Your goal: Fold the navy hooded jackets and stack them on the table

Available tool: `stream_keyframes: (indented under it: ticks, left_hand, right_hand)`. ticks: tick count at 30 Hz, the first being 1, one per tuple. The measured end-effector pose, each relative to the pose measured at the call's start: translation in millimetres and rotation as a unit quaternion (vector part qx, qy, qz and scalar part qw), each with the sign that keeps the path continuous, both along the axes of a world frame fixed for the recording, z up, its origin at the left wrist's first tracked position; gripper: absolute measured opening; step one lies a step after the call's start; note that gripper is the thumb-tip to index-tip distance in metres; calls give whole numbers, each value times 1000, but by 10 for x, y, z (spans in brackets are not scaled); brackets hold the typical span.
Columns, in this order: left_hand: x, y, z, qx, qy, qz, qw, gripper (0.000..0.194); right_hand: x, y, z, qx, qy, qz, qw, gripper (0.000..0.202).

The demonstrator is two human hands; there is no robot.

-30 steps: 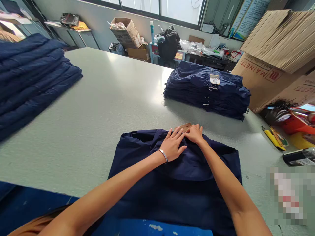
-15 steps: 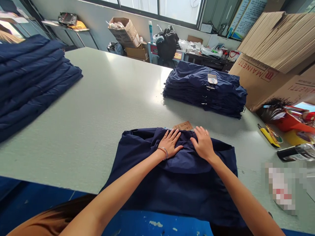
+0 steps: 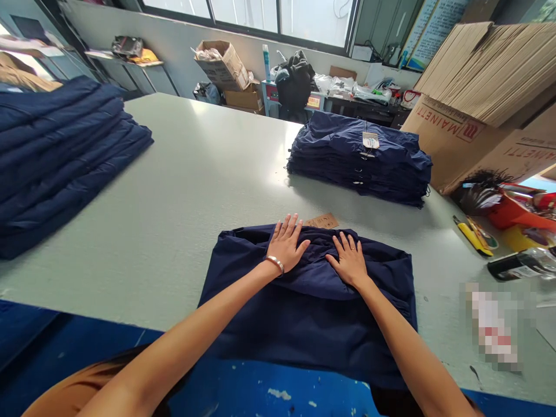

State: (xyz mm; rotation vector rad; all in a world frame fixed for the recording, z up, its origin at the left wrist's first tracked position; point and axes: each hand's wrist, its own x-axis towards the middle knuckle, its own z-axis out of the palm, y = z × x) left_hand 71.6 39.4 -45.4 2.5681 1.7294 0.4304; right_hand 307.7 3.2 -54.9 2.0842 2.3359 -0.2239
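A navy blue garment point(image 3: 304, 324) lies folded in front of me, its lower part hanging past the table's near edge. My left hand point(image 3: 286, 243) rests flat on its gathered upper part, fingers spread. To the right, my right hand point(image 3: 348, 259) also lies flat on the cloth with its fingers apart. Between the hands the fabric is wrinkled. A brown cardboard tag point(image 3: 322, 221) sticks out beyond the garment's far edge. Neither hand grips anything.
On the pale green table point(image 3: 195, 174) stand a stack of folded navy garments point(image 3: 356, 156) at the back and a larger navy pile point(image 3: 61, 162) at left. A yellow cutter point(image 3: 472, 236), a dark bottle point(image 3: 519, 263) and cardboard boxes point(image 3: 460, 121) are at right.
My left hand has shifted left and toward the garment's far edge. My right hand has come down flat onto the cloth, slightly nearer to me. The view has tilted a little.
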Motion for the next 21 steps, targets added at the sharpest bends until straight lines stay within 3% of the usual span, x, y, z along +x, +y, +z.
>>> stream_keyframes:
  ticks: [5,10,17,21]
  left_hand:
    - [-288,-82,-128,-61,58,-32,996,68]
    - [-306,-60,-218,-64,55,-21,996,69]
    - [-281,-67,-169,-74,48,-17,996,68]
    - [-258,-9,-7,-132,60,-19,989,69]
  right_hand:
    - [-5,-15,-8,4,7,0,1000,72]
    - [3,-17,-19,19,7,0,1000,71]
    - [10,-14,-15,26,20,-5,999,70]
    - [27,-3,114,-8,45,-4,999,69]
